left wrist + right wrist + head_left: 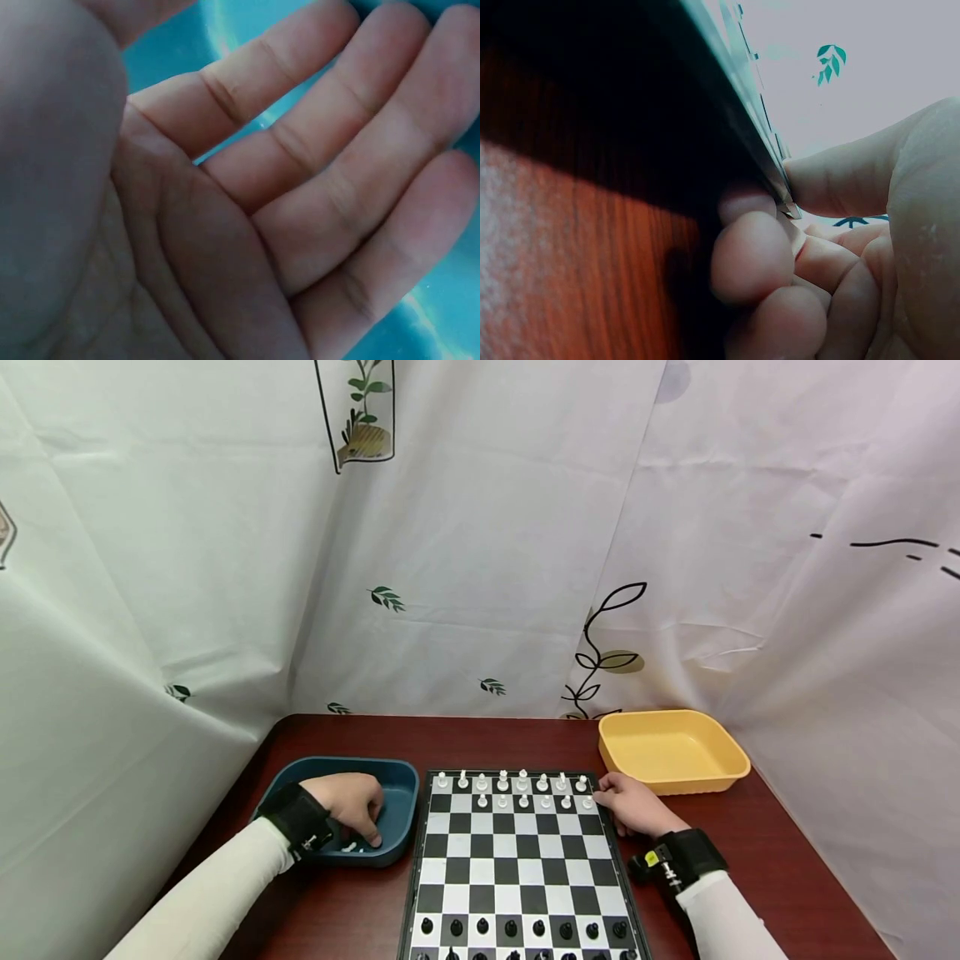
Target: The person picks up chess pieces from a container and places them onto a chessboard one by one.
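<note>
Reaching into the dark blue plastic tray [397,793] at the lower left of the frame, your left hand [352,806] has its fingers [322,172] loosely extended, gripping nothing, beside small white chess pieces [351,847] on the tray's floor. Your right hand [633,806] pinches the far right corner of the black-and-white chessboard [517,868], thumb on top, fingers [754,255] curled beneath. An empty yellow plastic tray [671,752] sits just behind on the red-brown wooden tabletop [765,860].
</note>
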Demonstrator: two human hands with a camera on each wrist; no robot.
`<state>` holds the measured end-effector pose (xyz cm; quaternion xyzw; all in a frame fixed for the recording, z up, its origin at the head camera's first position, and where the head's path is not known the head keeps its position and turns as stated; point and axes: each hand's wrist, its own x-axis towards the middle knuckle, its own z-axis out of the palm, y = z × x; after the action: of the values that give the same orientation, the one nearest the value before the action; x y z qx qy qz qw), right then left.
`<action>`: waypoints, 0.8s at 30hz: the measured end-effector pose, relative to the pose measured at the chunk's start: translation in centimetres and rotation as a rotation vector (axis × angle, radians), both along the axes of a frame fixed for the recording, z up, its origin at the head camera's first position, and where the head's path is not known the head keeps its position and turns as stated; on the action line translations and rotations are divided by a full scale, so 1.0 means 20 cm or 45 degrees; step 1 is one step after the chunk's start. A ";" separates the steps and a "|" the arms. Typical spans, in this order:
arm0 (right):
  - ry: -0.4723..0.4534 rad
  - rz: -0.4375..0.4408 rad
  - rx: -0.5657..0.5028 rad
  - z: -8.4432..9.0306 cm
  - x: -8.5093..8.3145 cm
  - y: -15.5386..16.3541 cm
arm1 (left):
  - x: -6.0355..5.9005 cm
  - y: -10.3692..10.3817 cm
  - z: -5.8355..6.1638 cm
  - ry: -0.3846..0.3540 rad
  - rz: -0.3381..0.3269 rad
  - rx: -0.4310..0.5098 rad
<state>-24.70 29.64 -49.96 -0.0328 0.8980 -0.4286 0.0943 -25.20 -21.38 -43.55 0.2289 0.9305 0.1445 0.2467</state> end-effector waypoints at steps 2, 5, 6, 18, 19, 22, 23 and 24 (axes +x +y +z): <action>0.000 0.001 0.000 0.00 0.00 0.00 | 0.01 0.00 0.01 -0.006 -0.005 0.002; 0.001 0.003 0.007 0.01 0.00 0.00 | 0.02 0.00 0.02 -0.023 -0.011 0.008; 0.000 0.001 0.010 0.01 0.00 0.00 | 0.03 0.00 0.03 -0.030 -0.008 0.010; 0.009 -0.001 0.010 0.01 0.01 -0.01 | 0.05 0.00 0.00 -0.012 -0.031 -0.007; 0.010 0.000 0.008 0.01 0.01 -0.01 | 0.05 0.00 0.01 -0.015 -0.029 -0.006; 0.010 0.000 0.010 0.01 0.01 -0.01 | 0.06 -0.01 0.01 -0.031 -0.022 0.008; 0.010 -0.001 0.010 0.01 0.01 -0.01 | 0.06 -0.01 0.02 -0.035 -0.024 0.012; 0.010 -0.002 0.012 0.01 0.01 -0.01 | 0.05 -0.01 0.02 -0.034 -0.030 0.015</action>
<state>-24.47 29.49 -49.72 -0.0333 0.9003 -0.4244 0.0905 -24.11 -21.62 -43.11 0.2393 0.9235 0.1501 0.2596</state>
